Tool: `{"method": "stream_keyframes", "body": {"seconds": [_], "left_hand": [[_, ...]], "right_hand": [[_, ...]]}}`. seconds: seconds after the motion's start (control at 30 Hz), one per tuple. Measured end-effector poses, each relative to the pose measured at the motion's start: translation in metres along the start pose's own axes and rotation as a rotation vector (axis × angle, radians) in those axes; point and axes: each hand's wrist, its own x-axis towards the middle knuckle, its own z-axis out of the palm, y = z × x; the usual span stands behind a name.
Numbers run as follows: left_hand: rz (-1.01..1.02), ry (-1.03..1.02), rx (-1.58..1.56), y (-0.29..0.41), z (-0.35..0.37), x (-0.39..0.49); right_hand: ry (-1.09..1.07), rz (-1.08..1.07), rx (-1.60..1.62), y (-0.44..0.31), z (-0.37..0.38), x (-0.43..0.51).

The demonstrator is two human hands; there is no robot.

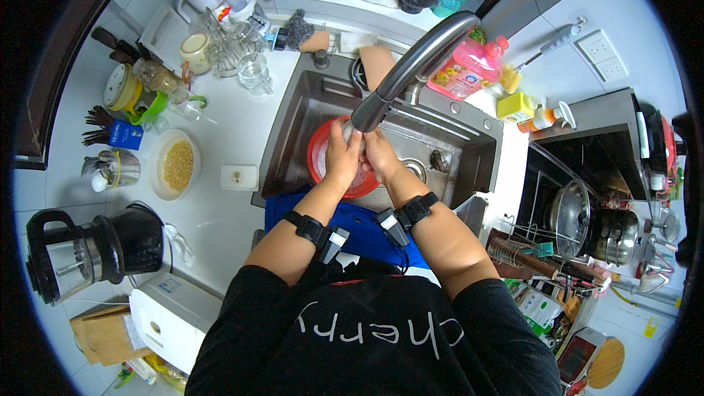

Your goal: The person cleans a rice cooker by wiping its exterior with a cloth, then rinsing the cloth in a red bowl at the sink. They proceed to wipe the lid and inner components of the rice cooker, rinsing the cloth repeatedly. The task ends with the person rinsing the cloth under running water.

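Both my hands are together over a red plastic basin (317,148) in the dark sink (291,121), just below the head of a pull-down faucet (404,71). My left hand (342,155) and my right hand (378,153) close around a pale, greyish item (348,131) that shows only in part between them; what it is I cannot tell. The faucet head hides some of the fingers. Whitish liquid shows in the basin under my hands. A metal drain strainer (413,168) lies right of the basin.
A bowl of yellowish beans or grains (179,165), a glass mug (254,72) and a black blender (121,242) stand on the left counter. Behind the faucet is a pink soap bottle (465,69). Pots and a dish rack (528,231) are at the right.
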Motion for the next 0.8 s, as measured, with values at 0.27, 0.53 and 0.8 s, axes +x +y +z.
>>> {"method": "stream_keyframes", "body": {"seconds": [0.27,0.53,0.8], "left_hand": [[0.070,-0.033,0.005,-0.007,0.002,0.005],[0.131,-0.106,0.045,-0.009,0.000,0.019],[-0.332,-0.218,-0.620,-0.008,-0.019,0.023]], "right_hand": [[-0.113,-0.100,0.015,0.020,-0.006,0.011],[-0.102,-0.094,-0.010,0.004,-0.009,-0.003],[-0.124,-0.113,0.206,-0.004,-0.023,0.002]]}}
